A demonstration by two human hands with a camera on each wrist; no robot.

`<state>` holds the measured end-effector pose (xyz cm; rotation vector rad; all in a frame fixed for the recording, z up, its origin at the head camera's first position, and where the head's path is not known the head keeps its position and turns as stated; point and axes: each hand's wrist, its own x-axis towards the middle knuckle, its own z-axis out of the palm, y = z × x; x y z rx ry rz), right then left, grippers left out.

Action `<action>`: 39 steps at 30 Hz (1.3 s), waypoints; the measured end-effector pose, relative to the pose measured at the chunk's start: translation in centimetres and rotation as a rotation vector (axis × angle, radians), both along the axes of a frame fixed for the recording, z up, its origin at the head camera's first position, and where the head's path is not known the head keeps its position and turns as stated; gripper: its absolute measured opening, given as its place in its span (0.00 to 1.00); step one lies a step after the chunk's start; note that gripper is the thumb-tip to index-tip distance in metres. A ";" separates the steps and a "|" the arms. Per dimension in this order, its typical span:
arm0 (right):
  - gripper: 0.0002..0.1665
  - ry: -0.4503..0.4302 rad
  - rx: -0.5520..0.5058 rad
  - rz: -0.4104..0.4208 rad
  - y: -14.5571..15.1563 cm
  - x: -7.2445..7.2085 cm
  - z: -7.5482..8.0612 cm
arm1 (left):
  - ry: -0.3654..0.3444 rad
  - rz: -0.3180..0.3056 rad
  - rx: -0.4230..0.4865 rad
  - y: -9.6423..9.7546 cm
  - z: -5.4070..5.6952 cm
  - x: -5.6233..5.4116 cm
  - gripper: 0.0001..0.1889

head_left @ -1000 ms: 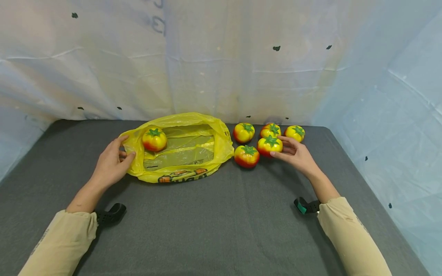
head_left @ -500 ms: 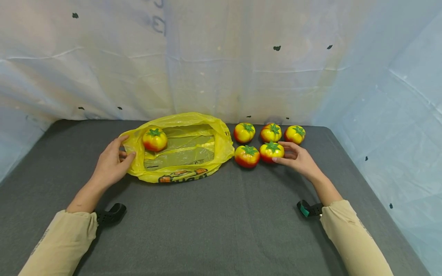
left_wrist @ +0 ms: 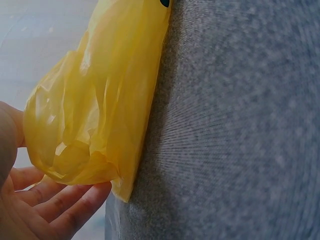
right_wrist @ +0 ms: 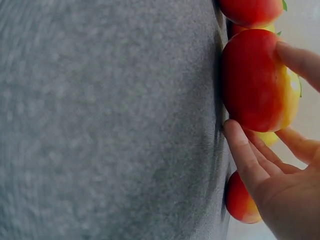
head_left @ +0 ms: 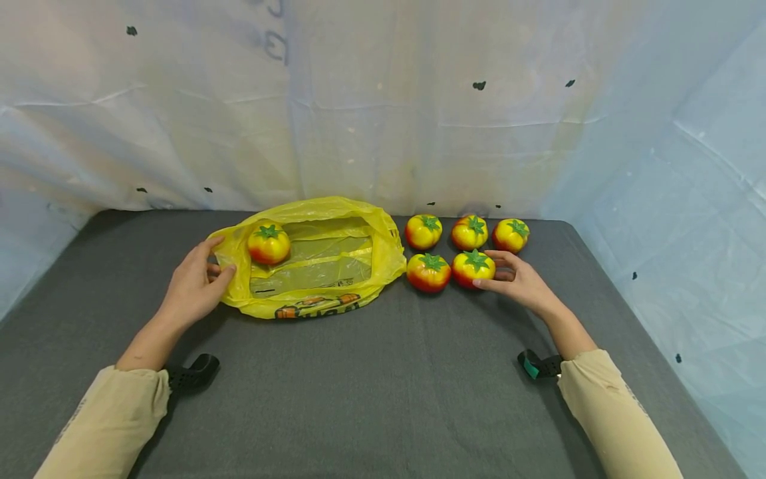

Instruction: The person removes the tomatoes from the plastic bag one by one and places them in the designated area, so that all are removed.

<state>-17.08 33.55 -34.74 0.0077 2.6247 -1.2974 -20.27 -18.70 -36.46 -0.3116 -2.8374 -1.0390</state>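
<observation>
My right hand (head_left: 513,278) holds a red-and-yellow tomato (head_left: 473,269) with a green leafy top, thumb on its near side and fingers around its right and far side. In the right wrist view this tomato (right_wrist: 255,80) sits right at the cloth, the fingertips close under it. At the left end of a yellow plastic bag (head_left: 311,307), my left hand (head_left: 194,283) touches the plastic with loosely spread fingers. The left wrist view has these fingers (left_wrist: 75,207) along the bag's bulging end (left_wrist: 85,130). One tomato (head_left: 269,245) lies inside the wide-mouthed bag, at its left.
Beside the held tomato on its left stands another tomato (head_left: 427,274). Behind them is a back row: a left tomato (head_left: 423,233), a middle tomato (head_left: 469,234) and a right tomato (head_left: 510,237). Dark grey cloth (head_left: 359,386) covers the table; a pale plastic sheet (head_left: 383,120) hangs behind it.
My right hand has brought its tomato slightly nearer and down to the front row, uncovering the middle back tomato. My left hand and the bag stay in place.
</observation>
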 end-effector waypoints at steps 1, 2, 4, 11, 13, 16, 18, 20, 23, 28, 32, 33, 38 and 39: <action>0.46 -0.001 -0.001 0.003 0.0 0.0 0.0 | -0.002 0.000 0.000 0.0 0.0 0.0 0.31; 0.46 -0.002 -0.001 0.006 0.0 0.0 0.0 | -0.003 0.000 0.000 0.0 0.0 0.0 0.31; 0.46 -0.003 -0.006 0.014 0.1 0.0 0.1 | -0.006 0.001 -0.001 0.0 0.1 0.0 0.31; 0.45 0.009 0.007 0.038 0.1 -0.2 0.9 | -0.011 0.005 -0.008 0.0 0.1 0.0 0.31; 0.45 0.010 0.021 0.035 0.1 -0.3 1.2 | -0.012 0.007 -0.010 0.0 0.1 -0.1 0.31; 0.47 0.014 0.046 0.036 0.1 -0.7 1.7 | -0.012 0.009 -0.011 0.0 0.1 -0.1 0.31; 0.48 0.023 0.051 0.037 0.0 -0.9 2.1 | -0.011 0.010 -0.010 0.1 0.1 -0.1 0.31; 0.49 0.033 0.050 0.039 -0.1 -1.1 2.5 | -0.007 0.011 -0.008 0.1 0.1 0.0 0.31; 0.50 0.041 0.038 0.038 -0.3 -1.3 2.9 | -0.003 0.014 -0.005 0.1 0.0 0.0 0.31; 0.50 0.040 0.048 0.045 -0.5 -1.5 3.2 | -0.002 0.015 -0.001 0.1 0.0 0.0 0.31; 0.48 0.044 0.046 0.042 -0.8 -1.7 3.8 | -0.002 0.012 -0.002 0.1 0.0 0.0 0.31; 0.48 0.047 0.045 0.044 -0.9 -1.8 3.9 | -0.003 0.013 -0.002 0.1 0.0 0.0 0.31; 0.47 0.072 0.049 0.062 -1.6 -2.1 4.7 | -0.005 0.013 -0.003 0.0 0.0 0.0 0.31; 0.46 0.075 0.051 0.064 -1.7 -2.2 4.8 | -0.005 0.013 -0.003 0.0 0.0 0.0 0.31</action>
